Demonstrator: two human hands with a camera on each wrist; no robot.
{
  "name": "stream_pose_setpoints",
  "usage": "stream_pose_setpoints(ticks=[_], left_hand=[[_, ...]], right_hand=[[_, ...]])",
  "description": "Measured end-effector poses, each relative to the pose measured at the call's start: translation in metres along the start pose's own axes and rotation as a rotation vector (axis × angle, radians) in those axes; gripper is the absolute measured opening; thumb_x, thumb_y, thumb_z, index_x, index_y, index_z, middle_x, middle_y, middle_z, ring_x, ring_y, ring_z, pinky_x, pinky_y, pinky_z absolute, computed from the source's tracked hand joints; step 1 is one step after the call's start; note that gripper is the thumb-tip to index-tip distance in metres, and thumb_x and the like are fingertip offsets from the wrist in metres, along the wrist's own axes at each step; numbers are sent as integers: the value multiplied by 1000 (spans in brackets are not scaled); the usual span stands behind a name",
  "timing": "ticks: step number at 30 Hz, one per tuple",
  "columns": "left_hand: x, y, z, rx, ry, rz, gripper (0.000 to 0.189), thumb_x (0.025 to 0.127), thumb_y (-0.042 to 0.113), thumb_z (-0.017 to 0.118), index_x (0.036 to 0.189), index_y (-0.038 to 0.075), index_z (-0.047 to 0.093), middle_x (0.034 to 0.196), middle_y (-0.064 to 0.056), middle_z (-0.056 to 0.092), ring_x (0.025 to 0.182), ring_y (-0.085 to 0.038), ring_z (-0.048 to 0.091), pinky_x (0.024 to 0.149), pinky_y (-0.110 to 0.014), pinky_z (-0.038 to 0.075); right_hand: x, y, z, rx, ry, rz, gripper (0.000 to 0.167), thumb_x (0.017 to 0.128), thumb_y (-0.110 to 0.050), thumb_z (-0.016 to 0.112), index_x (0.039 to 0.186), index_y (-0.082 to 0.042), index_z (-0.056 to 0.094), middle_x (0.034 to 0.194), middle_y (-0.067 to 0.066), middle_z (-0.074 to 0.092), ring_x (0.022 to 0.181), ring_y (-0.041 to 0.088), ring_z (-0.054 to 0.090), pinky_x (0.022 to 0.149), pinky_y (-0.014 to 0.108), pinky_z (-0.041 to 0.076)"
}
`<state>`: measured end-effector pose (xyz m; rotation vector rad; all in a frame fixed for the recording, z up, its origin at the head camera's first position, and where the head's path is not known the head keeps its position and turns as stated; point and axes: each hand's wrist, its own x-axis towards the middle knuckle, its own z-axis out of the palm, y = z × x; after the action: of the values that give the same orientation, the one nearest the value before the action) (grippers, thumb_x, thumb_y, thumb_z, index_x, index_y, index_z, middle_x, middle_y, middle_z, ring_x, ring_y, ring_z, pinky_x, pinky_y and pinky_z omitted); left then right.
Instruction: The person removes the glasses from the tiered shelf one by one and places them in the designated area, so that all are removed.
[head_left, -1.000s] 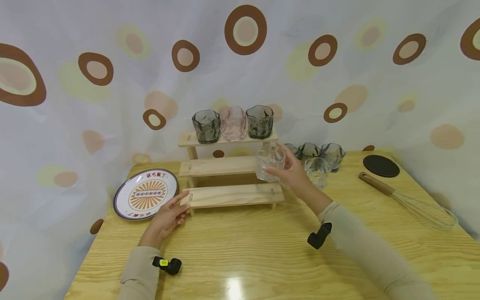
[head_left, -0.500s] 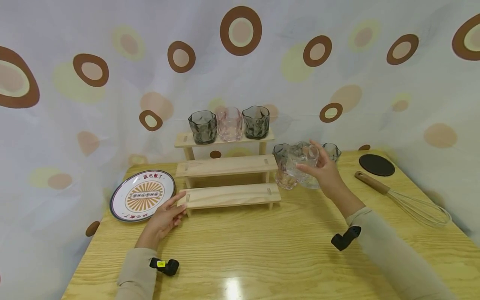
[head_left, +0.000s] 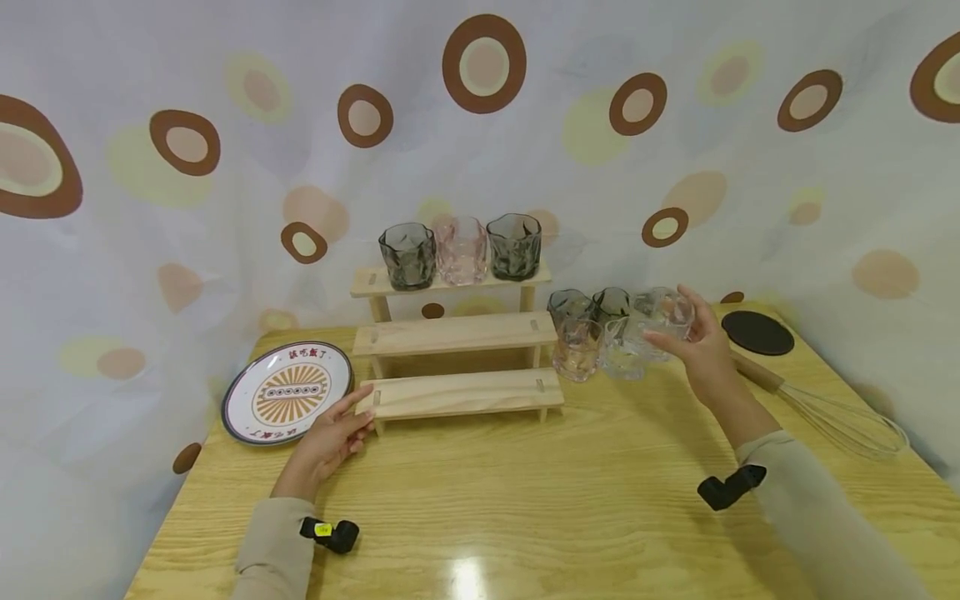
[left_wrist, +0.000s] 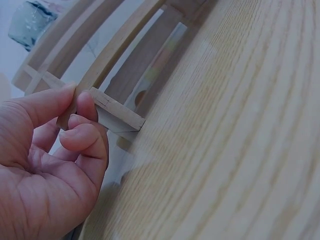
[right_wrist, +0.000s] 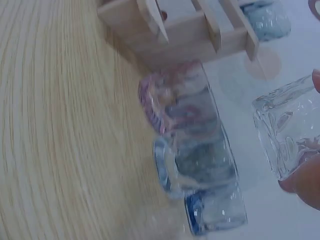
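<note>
My left hand (head_left: 330, 442) pinches the left end of the lowest step of a three-tier wooden rack (head_left: 465, 392); the left wrist view shows thumb and curled fingers around the board's end. In my right hand (head_left: 705, 350) is a clear glass cup (head_left: 667, 312), gripped between thumb and fingers above the right side of a group of cups. That group has two grey cups (head_left: 571, 307) behind, with a pinkish cup (head_left: 577, 354) and a clear cup (head_left: 621, 354) in front. A blue-bottomed cup (right_wrist: 217, 210) shows in the right wrist view. Two grey cups flank a pink cup (head_left: 462, 252) on the top tier.
A patterned plate (head_left: 288, 392) lies left of the rack, close to my left hand. To the right are a whisk (head_left: 832, 412) with a wooden handle and a round black mat (head_left: 757, 332). A spotted sheet (head_left: 525, 167) hangs behind the wooden table (head_left: 465, 492).
My right hand has carried the clear cup rightward from beside the rack's right end, passing over the grouped cups. My left hand stays on the lowest step.
</note>
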<state>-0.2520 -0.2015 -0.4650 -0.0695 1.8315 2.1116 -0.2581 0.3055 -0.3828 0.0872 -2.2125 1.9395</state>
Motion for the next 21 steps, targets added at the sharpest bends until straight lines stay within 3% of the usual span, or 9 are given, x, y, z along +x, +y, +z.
stream_pose_setpoints(ticks=[11, 16, 21], left_hand=[[1, -1, 0, 4, 15, -5, 57, 97, 7, 53, 149, 12, 31, 75, 2, 59, 61, -5, 45, 50, -16, 37], [0, 0, 1, -3, 24, -2, 58, 96, 6, 53, 149, 11, 30, 74, 2, 59, 60, -5, 45, 49, -16, 37], [-1, 1, 1, -14, 23, -8, 58, 96, 6, 54, 149, 11, 30, 74, 1, 59, 60, -6, 45, 49, -15, 37]], right_hand=[[-6, 25, -38, -142, 127, 65, 84, 87, -24, 69, 150, -39, 16, 158, -1, -5, 143, 25, -9, 111, 56, 10], [-1, 40, -46, -88, 143, 124, 87, 87, -24, 69, 151, -34, 11, 158, 2, -1, 143, 24, -9, 112, 54, 10], [5, 58, -50, -85, 140, 183, 93, 87, -25, 69, 152, -29, 3, 158, 6, -7, 142, 27, -14, 112, 53, 6]])
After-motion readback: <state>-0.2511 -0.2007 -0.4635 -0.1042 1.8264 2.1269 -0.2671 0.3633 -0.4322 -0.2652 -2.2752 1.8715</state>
